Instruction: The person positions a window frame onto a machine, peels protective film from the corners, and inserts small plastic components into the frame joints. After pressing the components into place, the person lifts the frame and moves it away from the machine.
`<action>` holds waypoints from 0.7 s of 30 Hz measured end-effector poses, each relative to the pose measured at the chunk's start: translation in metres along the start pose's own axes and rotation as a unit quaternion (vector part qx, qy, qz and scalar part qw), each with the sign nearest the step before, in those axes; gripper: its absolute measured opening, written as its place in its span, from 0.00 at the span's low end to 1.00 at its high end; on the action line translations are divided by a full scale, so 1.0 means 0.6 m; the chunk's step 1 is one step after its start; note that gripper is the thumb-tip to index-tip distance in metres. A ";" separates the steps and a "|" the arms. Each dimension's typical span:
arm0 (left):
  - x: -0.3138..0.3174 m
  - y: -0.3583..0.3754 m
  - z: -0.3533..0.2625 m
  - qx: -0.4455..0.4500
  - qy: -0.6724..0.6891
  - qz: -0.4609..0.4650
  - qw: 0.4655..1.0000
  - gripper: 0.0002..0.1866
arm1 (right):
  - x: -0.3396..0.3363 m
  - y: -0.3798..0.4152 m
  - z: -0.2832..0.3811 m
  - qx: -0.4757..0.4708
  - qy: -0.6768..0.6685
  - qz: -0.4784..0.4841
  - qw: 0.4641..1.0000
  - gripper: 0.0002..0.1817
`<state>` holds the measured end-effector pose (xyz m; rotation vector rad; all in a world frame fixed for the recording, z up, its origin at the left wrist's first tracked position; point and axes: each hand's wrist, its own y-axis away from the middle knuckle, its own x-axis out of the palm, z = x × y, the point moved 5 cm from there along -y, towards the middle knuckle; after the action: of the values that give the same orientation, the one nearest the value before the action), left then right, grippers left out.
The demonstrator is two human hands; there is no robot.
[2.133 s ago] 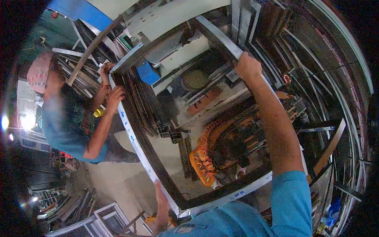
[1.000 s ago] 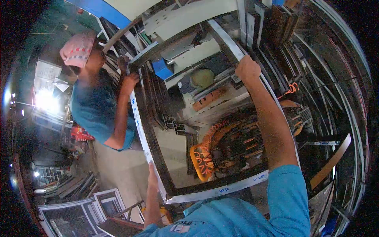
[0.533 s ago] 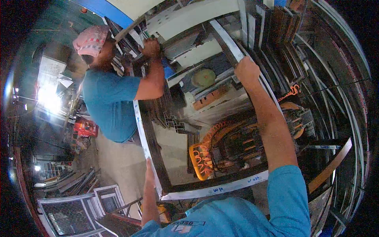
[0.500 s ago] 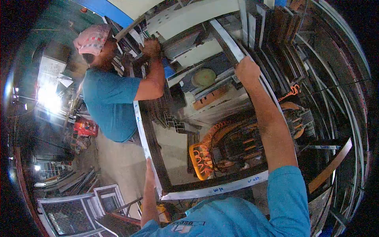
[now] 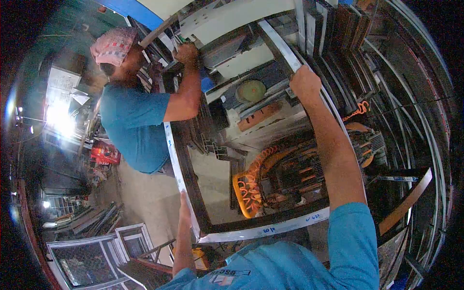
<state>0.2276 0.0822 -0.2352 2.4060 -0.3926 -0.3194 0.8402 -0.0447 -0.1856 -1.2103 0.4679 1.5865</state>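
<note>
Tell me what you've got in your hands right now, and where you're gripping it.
A dark window frame: left hand on its left side rail near the bottom corner, right hand gripping the right side rail high up.

- The frame has its far corner hidden behind the co-worker's hand.
- The left hand presses the frame's outer edge; its fingers are out of sight.
- The blue markings on the frame's white film are too small to read.

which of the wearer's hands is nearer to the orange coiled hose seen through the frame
Left, though not by much. The left hand grips the frame's left rail, level with the orange coiled hose. The right hand holds the right rail, well above it.
</note>
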 end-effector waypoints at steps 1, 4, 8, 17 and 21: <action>-0.003 -0.002 0.002 0.002 0.001 0.016 1.000 0.42 | 0.001 -0.001 0.002 -0.009 0.000 -0.008 1.000 0.14; -0.007 -0.014 0.013 0.012 0.026 0.027 0.999 0.43 | -0.009 0.005 0.006 -0.003 -0.011 0.004 1.000 0.13; -0.006 -0.016 0.015 -0.022 0.024 0.020 0.999 0.41 | -0.003 0.001 0.002 0.004 0.007 0.010 1.000 0.14; -0.001 0.002 -0.008 -0.047 0.015 0.038 0.998 0.36 | -0.002 0.001 0.004 0.001 0.012 0.026 1.000 0.16; -0.054 -0.091 0.020 -0.044 0.027 0.149 0.988 0.35 | -0.004 0.001 0.012 0.009 0.105 0.060 0.993 0.26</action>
<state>0.2046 0.1266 -0.2757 2.2251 -0.6890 -0.1336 0.8360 -0.0403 -0.1806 -1.3638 0.7009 1.5581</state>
